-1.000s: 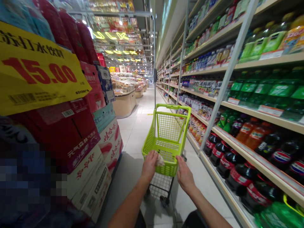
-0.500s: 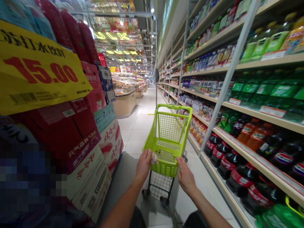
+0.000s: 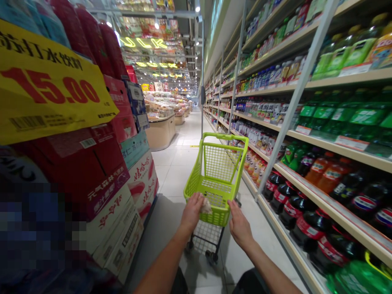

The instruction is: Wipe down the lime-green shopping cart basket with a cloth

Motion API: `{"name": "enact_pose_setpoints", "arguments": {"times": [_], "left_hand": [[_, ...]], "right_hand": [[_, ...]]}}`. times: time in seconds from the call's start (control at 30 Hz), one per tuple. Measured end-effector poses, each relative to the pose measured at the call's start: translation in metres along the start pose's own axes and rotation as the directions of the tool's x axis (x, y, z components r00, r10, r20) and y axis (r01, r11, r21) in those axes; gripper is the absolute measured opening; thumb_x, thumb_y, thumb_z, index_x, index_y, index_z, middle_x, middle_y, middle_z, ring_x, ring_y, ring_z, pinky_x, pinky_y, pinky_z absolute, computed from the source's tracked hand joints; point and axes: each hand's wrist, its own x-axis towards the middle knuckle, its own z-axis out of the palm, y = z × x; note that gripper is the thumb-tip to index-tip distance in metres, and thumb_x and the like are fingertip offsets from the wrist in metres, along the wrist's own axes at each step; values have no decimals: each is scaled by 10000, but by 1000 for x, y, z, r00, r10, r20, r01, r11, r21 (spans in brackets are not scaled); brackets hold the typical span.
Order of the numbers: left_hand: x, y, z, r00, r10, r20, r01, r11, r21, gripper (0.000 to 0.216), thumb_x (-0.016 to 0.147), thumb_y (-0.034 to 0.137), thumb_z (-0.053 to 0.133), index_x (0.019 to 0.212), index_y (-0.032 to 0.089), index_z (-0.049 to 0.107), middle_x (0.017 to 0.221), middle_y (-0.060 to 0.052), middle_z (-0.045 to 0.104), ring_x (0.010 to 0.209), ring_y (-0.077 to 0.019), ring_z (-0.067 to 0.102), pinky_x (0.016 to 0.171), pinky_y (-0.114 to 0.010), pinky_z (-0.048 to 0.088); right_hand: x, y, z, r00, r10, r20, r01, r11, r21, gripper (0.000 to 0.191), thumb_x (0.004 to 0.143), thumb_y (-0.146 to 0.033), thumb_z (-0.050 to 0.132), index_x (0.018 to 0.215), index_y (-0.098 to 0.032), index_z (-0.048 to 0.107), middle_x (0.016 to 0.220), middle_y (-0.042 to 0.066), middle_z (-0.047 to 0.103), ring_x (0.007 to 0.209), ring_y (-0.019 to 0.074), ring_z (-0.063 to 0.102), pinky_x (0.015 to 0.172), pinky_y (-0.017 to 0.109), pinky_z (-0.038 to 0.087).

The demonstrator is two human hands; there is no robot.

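Observation:
A small lime-green shopping cart (image 3: pixel 214 175) stands in a shop aisle in front of me; its basket holds nothing that I can see. My left hand (image 3: pixel 192 211) grips the cart's near rim on the left, closed, with a crumpled whitish tissue (image 3: pixel 206 207) pinched in its fingers. My right hand (image 3: pixel 239 224) rests on the near rim on the right, fingers curled against it.
Stacked red and white drink cartons (image 3: pixel 107 179) with a yellow 15.00 price sign (image 3: pixel 45 90) line the left. Shelves of soft-drink bottles (image 3: pixel 309 171) run along the right. The tiled aisle (image 3: pixel 180 163) runs ahead to display counters (image 3: pixel 161 128).
The cart and both hands have shifted only slightly, left hand back a little to the right along the rim. Both hands keep their hold.

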Motion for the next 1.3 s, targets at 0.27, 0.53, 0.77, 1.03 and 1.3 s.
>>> {"name": "enact_pose_setpoints", "arguments": {"times": [0.27,0.53,0.77,1.03,1.3], "left_hand": [[1,46,22,993,107,42,-104,992,-67,339,827,133,427,1148,185,522,1280,-107,482,1228,-219,379,986,-436,375],[0,-8,-1,995,-100,5,100,995,1,367,811,82,396,1150,158,516,1257,-114,502,1209,-217,405,984,-436,370],[-3,40,23,991,137,11,-136,990,-38,339,846,147,405,1167,197,501,1282,-110,479,1240,-211,362,975,-444,383],[8,9,2,998,-29,57,28,999,30,302,828,129,425,1105,162,541,1211,-127,528,1172,-221,439,963,-433,391],[15,56,23,978,168,121,-159,984,-79,318,822,142,452,1129,183,524,1219,-96,531,1174,-204,432,975,-400,385]], "right_hand": [[0,-5,2,998,-59,26,58,998,21,640,591,27,349,1183,-155,513,1301,73,454,1289,198,261,1033,445,306],[1,-3,-3,997,-60,47,60,998,11,632,597,37,348,1176,-144,525,1275,81,485,1282,196,278,1031,441,310],[1,-5,1,998,-50,36,51,999,-17,609,624,29,338,1181,-145,515,1296,78,462,1286,184,268,1034,422,313],[1,-1,0,999,-40,25,39,999,15,668,612,32,324,1237,-158,461,1297,61,463,1284,156,271,1044,389,299],[7,1,-5,996,-36,82,36,999,1,641,621,19,338,1222,-153,480,1289,56,473,1271,168,299,1041,397,302]]}}
